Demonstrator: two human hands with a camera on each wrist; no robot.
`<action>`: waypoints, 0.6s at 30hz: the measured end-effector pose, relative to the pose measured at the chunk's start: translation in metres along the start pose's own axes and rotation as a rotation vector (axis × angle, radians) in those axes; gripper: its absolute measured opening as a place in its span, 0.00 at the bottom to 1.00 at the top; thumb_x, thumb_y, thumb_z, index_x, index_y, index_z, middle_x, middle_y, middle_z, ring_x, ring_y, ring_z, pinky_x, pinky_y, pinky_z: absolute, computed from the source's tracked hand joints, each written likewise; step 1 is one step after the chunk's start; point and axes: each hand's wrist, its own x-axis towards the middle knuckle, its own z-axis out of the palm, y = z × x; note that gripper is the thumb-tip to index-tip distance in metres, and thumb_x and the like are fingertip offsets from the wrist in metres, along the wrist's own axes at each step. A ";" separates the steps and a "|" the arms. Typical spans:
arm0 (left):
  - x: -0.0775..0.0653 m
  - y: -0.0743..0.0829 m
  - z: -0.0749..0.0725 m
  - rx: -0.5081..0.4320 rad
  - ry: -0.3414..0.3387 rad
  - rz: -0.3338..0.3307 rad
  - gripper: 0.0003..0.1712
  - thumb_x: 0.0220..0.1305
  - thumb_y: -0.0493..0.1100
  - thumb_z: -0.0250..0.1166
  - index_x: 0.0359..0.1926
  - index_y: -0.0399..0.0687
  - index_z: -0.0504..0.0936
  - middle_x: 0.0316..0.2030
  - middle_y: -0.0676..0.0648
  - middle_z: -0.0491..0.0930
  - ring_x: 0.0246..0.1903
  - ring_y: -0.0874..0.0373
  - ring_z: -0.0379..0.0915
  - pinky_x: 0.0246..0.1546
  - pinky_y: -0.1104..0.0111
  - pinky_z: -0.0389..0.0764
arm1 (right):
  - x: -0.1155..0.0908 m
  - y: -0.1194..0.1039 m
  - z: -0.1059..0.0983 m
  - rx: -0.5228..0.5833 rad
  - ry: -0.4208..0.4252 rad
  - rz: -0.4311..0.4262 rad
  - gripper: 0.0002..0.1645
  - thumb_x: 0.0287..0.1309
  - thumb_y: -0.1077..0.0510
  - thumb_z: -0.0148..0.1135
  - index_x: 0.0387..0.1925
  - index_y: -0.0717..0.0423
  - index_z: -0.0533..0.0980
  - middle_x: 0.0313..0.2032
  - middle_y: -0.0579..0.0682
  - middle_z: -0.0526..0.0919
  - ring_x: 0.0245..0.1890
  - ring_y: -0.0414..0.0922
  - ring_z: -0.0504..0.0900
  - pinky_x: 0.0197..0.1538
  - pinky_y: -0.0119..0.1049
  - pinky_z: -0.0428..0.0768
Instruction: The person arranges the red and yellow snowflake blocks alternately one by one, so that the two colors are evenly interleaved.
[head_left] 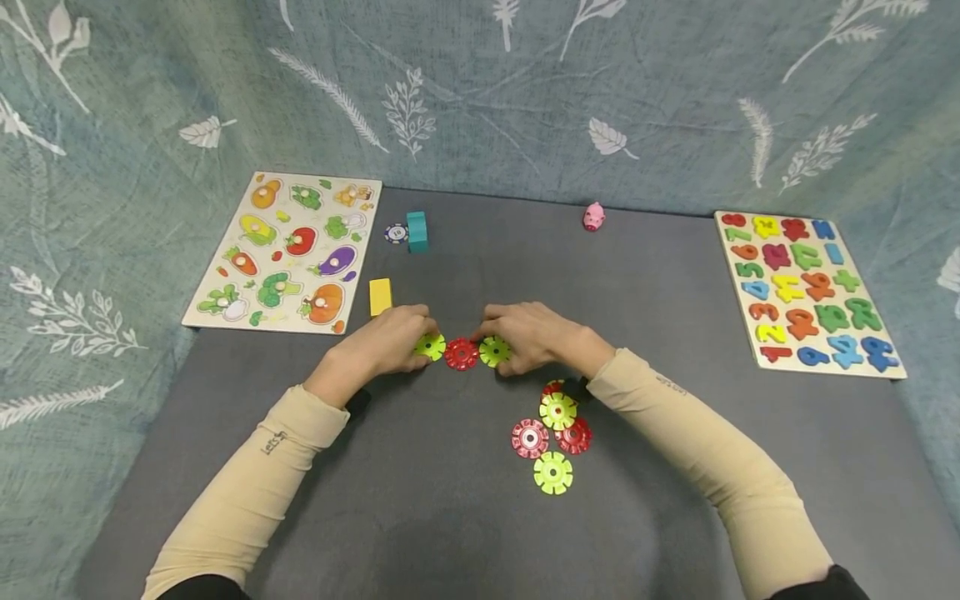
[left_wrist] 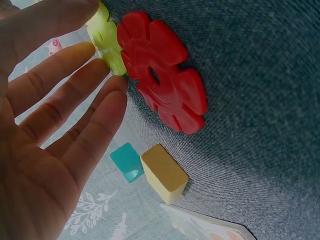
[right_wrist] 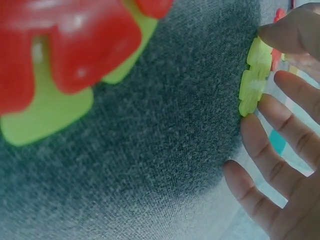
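Notched red disc (head_left: 461, 354) in row between two notched lime discs (head_left: 494, 351)

Disc row (head_left: 461, 355) between 2 boards (head_left: 318, 222); pig (head_left: 593, 217) behind it, rightward

So your table (head_left: 420, 508) is plain dark grey. Far left you've got a vegetable puzzle board (head_left: 292, 326) lying flat, with a poker chip (head_left: 395, 233) and a teal block (head_left: 417, 232) just beside each other past its right edge, plus a yellow block (head_left: 380, 297) closer to you. A pink pig (head_left: 593, 217) sits at the back, a number board (head_left: 832, 372) far right. Right of centre, near you, there's a little cluster of red and green flower discs (head_left: 553, 473), some overlapping.
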 end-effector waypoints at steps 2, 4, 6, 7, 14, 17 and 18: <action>0.001 0.000 -0.001 -0.004 -0.003 -0.003 0.18 0.52 0.42 0.73 0.44 0.39 0.85 0.37 0.43 0.79 0.33 0.55 0.73 0.41 0.60 0.80 | -0.003 0.002 -0.001 0.007 0.016 -0.003 0.32 0.50 0.46 0.66 0.60 0.41 0.75 0.50 0.46 0.76 0.35 0.40 0.74 0.37 0.40 0.78; 0.001 0.001 -0.001 -0.008 -0.006 -0.006 0.19 0.52 0.42 0.73 0.45 0.39 0.85 0.38 0.43 0.79 0.34 0.54 0.73 0.42 0.60 0.80 | -0.009 0.004 -0.002 0.020 0.036 -0.001 0.32 0.50 0.47 0.66 0.60 0.41 0.75 0.51 0.46 0.76 0.36 0.41 0.75 0.40 0.40 0.79; 0.001 0.002 -0.001 -0.007 -0.009 -0.002 0.19 0.52 0.42 0.73 0.45 0.39 0.85 0.38 0.43 0.79 0.34 0.54 0.73 0.42 0.59 0.80 | -0.016 0.007 -0.003 0.030 0.055 0.009 0.31 0.51 0.47 0.66 0.59 0.42 0.75 0.51 0.46 0.76 0.38 0.41 0.76 0.43 0.42 0.79; 0.001 0.002 -0.001 -0.005 -0.010 -0.001 0.19 0.52 0.42 0.73 0.45 0.39 0.84 0.38 0.43 0.79 0.34 0.54 0.73 0.43 0.59 0.79 | -0.021 0.009 -0.004 0.032 0.064 0.017 0.30 0.51 0.47 0.66 0.59 0.43 0.76 0.52 0.47 0.76 0.39 0.42 0.76 0.44 0.42 0.79; 0.001 0.004 -0.001 -0.002 -0.013 -0.016 0.20 0.52 0.42 0.73 0.46 0.38 0.84 0.39 0.43 0.79 0.34 0.54 0.74 0.44 0.59 0.80 | -0.056 0.014 -0.001 0.050 0.088 0.057 0.27 0.50 0.49 0.67 0.54 0.45 0.79 0.51 0.46 0.79 0.40 0.42 0.78 0.44 0.42 0.79; 0.001 0.004 -0.001 -0.005 -0.014 -0.016 0.20 0.52 0.42 0.73 0.46 0.38 0.84 0.39 0.43 0.79 0.35 0.54 0.73 0.44 0.59 0.80 | -0.067 0.012 0.005 0.039 0.108 0.023 0.26 0.49 0.49 0.67 0.52 0.45 0.80 0.48 0.46 0.80 0.40 0.42 0.79 0.44 0.42 0.79; 0.000 0.004 -0.002 -0.003 -0.013 -0.017 0.20 0.52 0.42 0.73 0.46 0.38 0.84 0.39 0.43 0.79 0.34 0.54 0.73 0.44 0.59 0.80 | -0.070 0.010 0.007 0.029 0.118 0.005 0.25 0.49 0.49 0.68 0.52 0.45 0.80 0.47 0.46 0.80 0.40 0.42 0.79 0.44 0.42 0.80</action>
